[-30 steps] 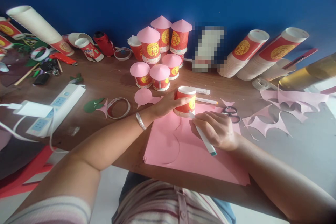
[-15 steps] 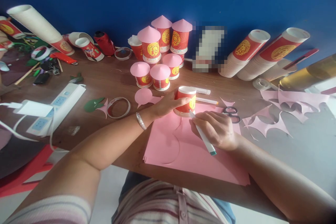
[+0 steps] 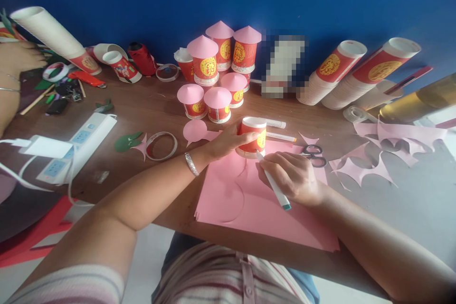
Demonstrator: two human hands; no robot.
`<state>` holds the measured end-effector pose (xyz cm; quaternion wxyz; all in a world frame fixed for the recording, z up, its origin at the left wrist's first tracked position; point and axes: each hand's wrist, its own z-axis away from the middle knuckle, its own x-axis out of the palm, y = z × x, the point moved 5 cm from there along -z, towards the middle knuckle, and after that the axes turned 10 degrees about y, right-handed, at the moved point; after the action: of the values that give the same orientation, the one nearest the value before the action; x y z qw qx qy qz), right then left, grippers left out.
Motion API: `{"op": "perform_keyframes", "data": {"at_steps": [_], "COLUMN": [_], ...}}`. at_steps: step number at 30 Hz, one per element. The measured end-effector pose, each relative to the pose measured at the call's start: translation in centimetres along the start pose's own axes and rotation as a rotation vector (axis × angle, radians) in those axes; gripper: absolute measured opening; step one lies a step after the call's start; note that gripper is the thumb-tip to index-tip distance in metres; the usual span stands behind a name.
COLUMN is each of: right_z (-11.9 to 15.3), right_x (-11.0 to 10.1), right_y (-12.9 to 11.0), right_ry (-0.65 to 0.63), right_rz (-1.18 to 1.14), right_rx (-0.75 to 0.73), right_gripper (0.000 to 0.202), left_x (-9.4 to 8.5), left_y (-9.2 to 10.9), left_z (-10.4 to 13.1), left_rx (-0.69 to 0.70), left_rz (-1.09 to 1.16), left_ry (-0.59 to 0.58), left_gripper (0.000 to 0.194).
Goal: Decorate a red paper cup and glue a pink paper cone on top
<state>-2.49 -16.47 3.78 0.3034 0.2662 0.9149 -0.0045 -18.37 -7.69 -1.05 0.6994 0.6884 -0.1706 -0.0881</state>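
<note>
So your left hand (image 3: 231,141) was wrapped around the red paper cup (image 3: 251,128), thumb across its front, and the cup sat mouth-down, by the look of it, on the far part of the pink paper (image 3: 288,223). Your right hand (image 3: 290,178) was pinching a white marker (image 3: 277,189), nib right by the cup's rim. I'd call the drawing partway: one big curve (image 3: 243,198) showed on the near left of the pink paper, plus a shorter line just in front of the cup, both uncut as far as I could see. Whether you'd finished the outline at the rim, can't tell. The scissors (image 3: 314,155) lay by the pink paper's right edge, with cut scraps (image 3: 363,168) further right of it, so some cutting was clearly done. On the worktop (image 3: 156,107) beyond the pink paper, six cone-topped cups (image 3: 206,66) looked complete; the nested cup stacks (image 3: 333,69), beyond it to the right, had no cones.
</note>
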Motion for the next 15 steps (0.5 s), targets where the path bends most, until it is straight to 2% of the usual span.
{"op": "perform_keyframes", "data": {"at_steps": [15], "right_z": [-0.23], "right_x": [0.33], "right_y": [-0.93], "right_ry": [-0.041], "right_rz": [-0.07], "right_rx": [0.051], "right_gripper": [0.02], "left_x": [0.02], "left_y": [-0.18], "left_z": [-0.05], "left_rx": [-0.006], "left_rz": [0.05], "left_ry": [0.002], "left_gripper": [0.035]}}
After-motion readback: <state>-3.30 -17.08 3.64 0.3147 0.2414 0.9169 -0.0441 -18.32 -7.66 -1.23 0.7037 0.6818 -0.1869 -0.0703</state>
